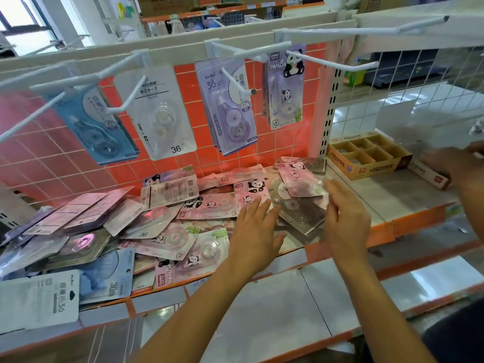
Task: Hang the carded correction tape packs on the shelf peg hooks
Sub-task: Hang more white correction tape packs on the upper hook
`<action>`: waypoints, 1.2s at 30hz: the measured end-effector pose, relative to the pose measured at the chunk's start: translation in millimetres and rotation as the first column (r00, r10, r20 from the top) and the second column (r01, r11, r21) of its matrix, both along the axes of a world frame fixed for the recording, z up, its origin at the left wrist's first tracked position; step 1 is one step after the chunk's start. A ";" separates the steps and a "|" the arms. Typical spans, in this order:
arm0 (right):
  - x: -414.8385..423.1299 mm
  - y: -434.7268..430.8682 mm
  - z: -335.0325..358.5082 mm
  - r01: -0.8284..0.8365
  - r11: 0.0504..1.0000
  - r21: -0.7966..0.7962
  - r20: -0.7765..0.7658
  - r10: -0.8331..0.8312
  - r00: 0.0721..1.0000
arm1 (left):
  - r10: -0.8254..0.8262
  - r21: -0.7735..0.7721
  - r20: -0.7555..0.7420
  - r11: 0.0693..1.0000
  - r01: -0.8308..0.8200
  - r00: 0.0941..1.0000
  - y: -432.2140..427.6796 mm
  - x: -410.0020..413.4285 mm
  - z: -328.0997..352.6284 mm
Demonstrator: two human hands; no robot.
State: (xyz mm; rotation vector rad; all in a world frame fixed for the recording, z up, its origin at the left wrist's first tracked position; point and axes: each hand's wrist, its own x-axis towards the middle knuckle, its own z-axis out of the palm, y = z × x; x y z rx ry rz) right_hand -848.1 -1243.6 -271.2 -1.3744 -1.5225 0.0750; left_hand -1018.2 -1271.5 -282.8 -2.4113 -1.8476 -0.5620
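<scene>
Picking from the packs (167, 231) is the step we judge in hand: they lie heaped on the shelf (408, 189), beneath and left of our grips. The left grip (255, 226) and right grip (343, 213) are both spread flat and hold nothing, with a small stack (301, 213) between them. Next we must pinch one pack and thread its hole onto a hook (309, 59) above the grips.

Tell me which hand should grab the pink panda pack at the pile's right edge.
Likely right: the right hand is open beside that panda pack; the left hand lies farther left.
</scene>
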 end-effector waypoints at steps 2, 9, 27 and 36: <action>-20.2 -10.3 -1.6 -0.049 0.999 0.006 0.057 0.049 0.997 | 0.036 0.042 0.073 0.998 -0.039 0.997 -3.3 -3.2 3.5; -89.9 -44.5 -14.3 -0.260 0.965 -0.019 0.109 0.261 0.959 | 0.215 -0.158 0.617 0.976 -0.148 0.757 -33.5 -37.3 27.5; -215.3 -127.5 4.3 -0.632 0.775 -0.022 -0.201 0.615 0.762 | 0.416 -0.424 0.897 0.905 -0.027 -0.149 -131.4 -169.9 44.8; -281.7 -128.4 37.3 -0.656 0.748 -0.103 -0.477 0.541 0.693 | 0.378 -0.372 0.924 0.923 -0.096 0.059 -170.0 -237.8 48.4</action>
